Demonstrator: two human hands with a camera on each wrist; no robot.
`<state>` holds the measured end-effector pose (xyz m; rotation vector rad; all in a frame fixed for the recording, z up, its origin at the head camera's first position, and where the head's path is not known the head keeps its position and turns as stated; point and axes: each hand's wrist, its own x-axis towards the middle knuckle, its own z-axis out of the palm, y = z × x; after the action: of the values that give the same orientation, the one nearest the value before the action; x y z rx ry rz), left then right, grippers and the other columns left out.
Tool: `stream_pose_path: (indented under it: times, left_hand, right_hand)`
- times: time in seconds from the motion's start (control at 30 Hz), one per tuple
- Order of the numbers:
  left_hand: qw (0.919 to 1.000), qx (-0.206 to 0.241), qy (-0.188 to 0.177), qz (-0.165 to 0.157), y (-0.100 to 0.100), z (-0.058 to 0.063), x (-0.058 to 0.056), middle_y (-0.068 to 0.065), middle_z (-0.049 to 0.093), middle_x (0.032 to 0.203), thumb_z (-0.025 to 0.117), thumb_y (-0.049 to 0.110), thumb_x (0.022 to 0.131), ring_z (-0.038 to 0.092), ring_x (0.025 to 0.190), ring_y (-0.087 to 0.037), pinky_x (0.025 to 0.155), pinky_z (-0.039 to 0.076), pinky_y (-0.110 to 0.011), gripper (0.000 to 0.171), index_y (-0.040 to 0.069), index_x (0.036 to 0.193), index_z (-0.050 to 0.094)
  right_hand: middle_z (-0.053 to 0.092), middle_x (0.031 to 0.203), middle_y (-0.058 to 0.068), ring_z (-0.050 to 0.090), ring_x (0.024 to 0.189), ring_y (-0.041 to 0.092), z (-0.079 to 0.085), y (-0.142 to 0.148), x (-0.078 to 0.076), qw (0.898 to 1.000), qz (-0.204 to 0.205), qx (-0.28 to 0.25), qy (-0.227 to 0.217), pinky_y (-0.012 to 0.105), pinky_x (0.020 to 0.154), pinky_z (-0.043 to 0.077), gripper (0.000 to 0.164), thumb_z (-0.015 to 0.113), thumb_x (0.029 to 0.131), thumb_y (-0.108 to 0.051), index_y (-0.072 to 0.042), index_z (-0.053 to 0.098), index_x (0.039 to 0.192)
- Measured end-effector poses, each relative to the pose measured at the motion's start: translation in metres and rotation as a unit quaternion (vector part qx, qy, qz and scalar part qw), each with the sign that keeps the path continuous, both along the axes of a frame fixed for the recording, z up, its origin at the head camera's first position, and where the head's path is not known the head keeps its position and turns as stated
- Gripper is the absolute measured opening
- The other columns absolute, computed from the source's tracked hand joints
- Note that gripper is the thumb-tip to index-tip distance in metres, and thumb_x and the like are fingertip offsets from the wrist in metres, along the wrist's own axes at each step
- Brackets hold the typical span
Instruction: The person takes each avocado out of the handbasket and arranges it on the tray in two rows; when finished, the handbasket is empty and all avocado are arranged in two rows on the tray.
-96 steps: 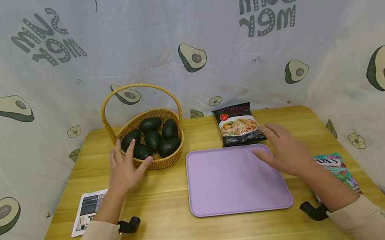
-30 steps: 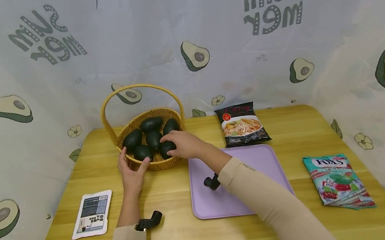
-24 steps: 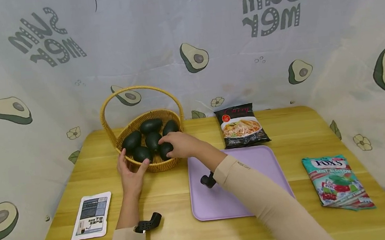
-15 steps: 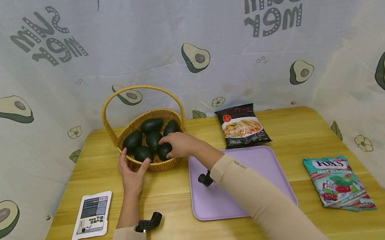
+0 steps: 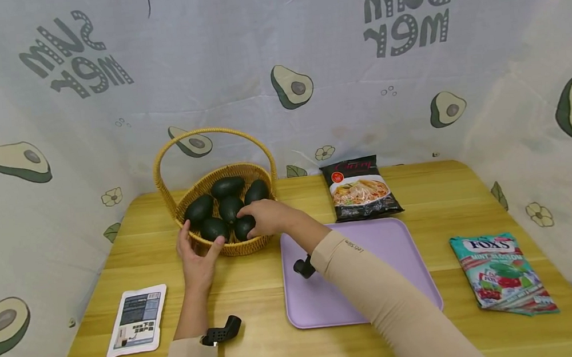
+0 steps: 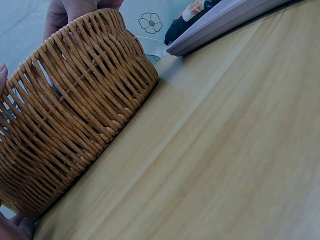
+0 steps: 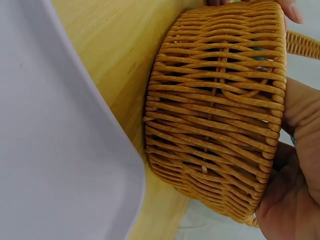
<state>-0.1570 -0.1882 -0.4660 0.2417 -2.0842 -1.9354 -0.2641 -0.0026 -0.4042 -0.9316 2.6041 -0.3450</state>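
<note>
A yellow woven basket (image 5: 241, 248) with a tall arched handle stands at the table's back left, holding several dark green avocados (image 5: 228, 186). My left hand (image 5: 197, 267) grips the basket's near left side, thumb at the rim and fingers round the wall. Reaching in over the right rim, my right hand (image 5: 271, 216) grips the front right avocado (image 5: 243, 227), whose right part it covers. In the right wrist view the basket wall (image 7: 215, 110) hides what the fingers of the right hand (image 7: 295, 200) touch. The left wrist view shows mostly the basket's outer wall (image 6: 75, 100).
A lilac tray (image 5: 298, 309) lies right of the basket, partly under my right forearm. Behind it is a black noodle packet (image 5: 360, 189). A teal FOX'S sweets bag (image 5: 502, 274) lies far right, a white pouch (image 5: 136, 320) on the left. A printed curtain surrounds the table.
From over the tray my right hand has moved left into the basket and taken hold of an avocado, shifting it slightly left. My left hand has settled on the basket's side.
</note>
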Motion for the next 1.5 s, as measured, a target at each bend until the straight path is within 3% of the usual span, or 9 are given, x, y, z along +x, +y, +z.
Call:
stream_pose_path:
  times: [0.7, 0.97, 1.13, 1.33, 1.5]
  left_hand:
    - [1.0000, 0.002, 0.003, 0.003, -0.001, -0.002, -0.002, -0.017, -0.001, 0.167, 0.072, 0.010, 0.092, 0.012, 0.156, -0.041, 0.126, 0.020, -0.053, 0.087, 0.011, 0.162, 0.020]
    - [1.0000, -0.005, 0.002, 0.002, -0.001, 0.000, -0.002, -0.020, 0.000, 0.167, 0.073, 0.010, 0.092, 0.011, 0.157, -0.042, 0.126, 0.018, -0.054, 0.087, 0.009, 0.161, 0.020]
    - [0.9999, -0.010, -0.001, 0.001, -0.001, 0.001, -0.001, -0.019, -0.001, 0.167, 0.073, 0.012, 0.092, 0.011, 0.157, -0.042, 0.127, 0.017, -0.054, 0.087, 0.009, 0.162, 0.020]
    - [0.9999, -0.016, -0.001, 0.003, -0.002, 0.000, -0.001, -0.021, 0.001, 0.167, 0.073, 0.012, 0.092, 0.010, 0.157, -0.043, 0.127, 0.016, -0.054, 0.087, 0.008, 0.161, 0.020]
    - [0.9999, -0.016, 0.001, 0.006, -0.007, -0.015, -0.009, -0.017, -0.001, 0.168, 0.074, 0.012, 0.091, 0.010, 0.157, -0.042, 0.127, 0.016, -0.054, 0.089, 0.013, 0.162, 0.020]
  right_hand:
    - [0.057, 0.149, 0.003, 0.053, 0.138, 0.023, -0.007, 0.009, -0.002, 0.997, 0.010, -0.072, 0.032, 0.041, 0.117, 0.041, 0.062, 0.076, 0.092, -0.041, -0.018, 0.056, 0.146]
    - [0.056, 0.150, 0.004, 0.052, 0.139, 0.024, -0.007, 0.014, -0.001, 0.993, -0.004, -0.117, 0.007, 0.043, 0.116, 0.041, 0.062, 0.076, 0.092, -0.042, -0.020, 0.055, 0.146]
    - [0.057, 0.146, 0.004, 0.056, 0.134, 0.023, -0.009, 0.018, -0.001, 0.981, -0.032, -0.190, -0.028, 0.042, 0.111, 0.047, 0.061, 0.077, 0.091, -0.039, -0.020, 0.055, 0.145]
    - [0.056, 0.143, 0.007, 0.058, 0.132, 0.027, -0.008, 0.021, 0.003, 0.954, -0.063, -0.280, -0.082, 0.039, 0.108, 0.050, 0.060, 0.077, 0.092, -0.033, -0.019, 0.054, 0.145]
    - [0.057, 0.141, 0.009, 0.060, 0.129, 0.028, -0.003, 0.030, 0.013, 0.938, -0.083, -0.321, -0.096, 0.040, 0.107, 0.051, 0.059, 0.077, 0.092, -0.031, -0.018, 0.055, 0.145]
